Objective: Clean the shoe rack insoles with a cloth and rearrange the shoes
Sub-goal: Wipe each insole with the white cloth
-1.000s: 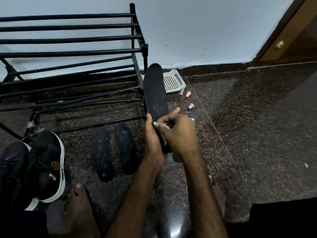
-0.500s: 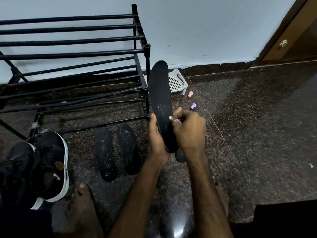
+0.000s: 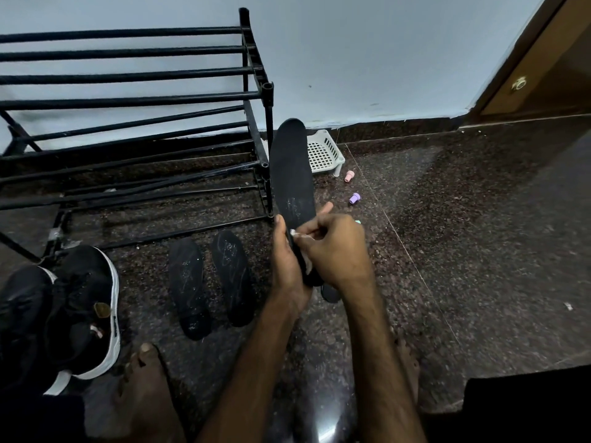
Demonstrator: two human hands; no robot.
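Near left, black sneakers [image 3: 80, 314] are sitting; their label is unreadable. The left hand [image 3: 287, 266] is gripping an upright insole [image 3: 292, 174], the right hand [image 3: 335, 247] pinching a white cloth [image 3: 305, 265] against it, beside the far shoe rack [image 3: 252, 91]

no readable text, insole markings illegible

Pale blue-grey wall [image 3: 383, 52] at back w/ dark granite skirting [image 3: 399, 129] along its base. Floor [image 3: 479, 235] is polished speckled dark granite, thin grout lines, a glare spot near bottom centre. Brown wooden door [image 3: 550, 75] w/ round brass knob [image 3: 518, 84] at top right. Lighting dim, brighter on wall than floor.
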